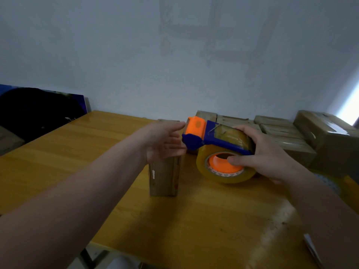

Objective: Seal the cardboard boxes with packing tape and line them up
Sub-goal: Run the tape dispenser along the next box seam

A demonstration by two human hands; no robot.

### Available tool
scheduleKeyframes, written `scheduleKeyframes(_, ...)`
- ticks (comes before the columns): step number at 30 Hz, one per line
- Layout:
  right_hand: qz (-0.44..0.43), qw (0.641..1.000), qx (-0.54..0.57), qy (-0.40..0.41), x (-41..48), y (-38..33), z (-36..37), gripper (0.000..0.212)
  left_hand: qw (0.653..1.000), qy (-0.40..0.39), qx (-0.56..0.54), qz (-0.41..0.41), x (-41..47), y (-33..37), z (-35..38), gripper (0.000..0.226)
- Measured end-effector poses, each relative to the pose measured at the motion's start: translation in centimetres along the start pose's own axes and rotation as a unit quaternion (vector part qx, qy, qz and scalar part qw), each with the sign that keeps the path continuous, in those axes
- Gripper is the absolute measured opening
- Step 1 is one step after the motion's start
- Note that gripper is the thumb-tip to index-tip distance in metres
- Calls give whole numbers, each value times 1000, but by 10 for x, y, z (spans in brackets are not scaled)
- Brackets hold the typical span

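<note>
Yellow table (58,162): left hand (163,141) half hides box (164,179), right hand (268,154) grips dispenser (219,140).

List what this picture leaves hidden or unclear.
Head view: left hand covers top of standing box; seam unseen.
Head view: tape dispenser in right hand hides some stacked boxes; count unclear.
Head view: dark shape at left, too dim.
Head view: shiny object, cut by lower edge.

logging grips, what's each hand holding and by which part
Right hand grips the dispenser at its roll: thumb in the orange core, fingers over the top. Left hand is open by the orange head, holding nothing.
</note>
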State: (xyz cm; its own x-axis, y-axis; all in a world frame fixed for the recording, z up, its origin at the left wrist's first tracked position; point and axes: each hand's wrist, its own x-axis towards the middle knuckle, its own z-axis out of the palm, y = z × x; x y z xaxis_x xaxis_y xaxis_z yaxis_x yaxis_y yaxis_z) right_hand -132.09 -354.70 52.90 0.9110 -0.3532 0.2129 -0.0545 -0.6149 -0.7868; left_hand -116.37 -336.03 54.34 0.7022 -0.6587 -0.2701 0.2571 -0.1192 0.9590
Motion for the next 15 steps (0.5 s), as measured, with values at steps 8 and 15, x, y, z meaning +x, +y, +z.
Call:
scheduleKeyframes(8,-29,999,10,-12,0,-4,4,65,998,32,-49,-19,-10,-4,0,10)
scheduleKeyframes(15,-45,999,15,-10,3,-12,7,67,997,42,-57,-32,-18,-1,-5,10)
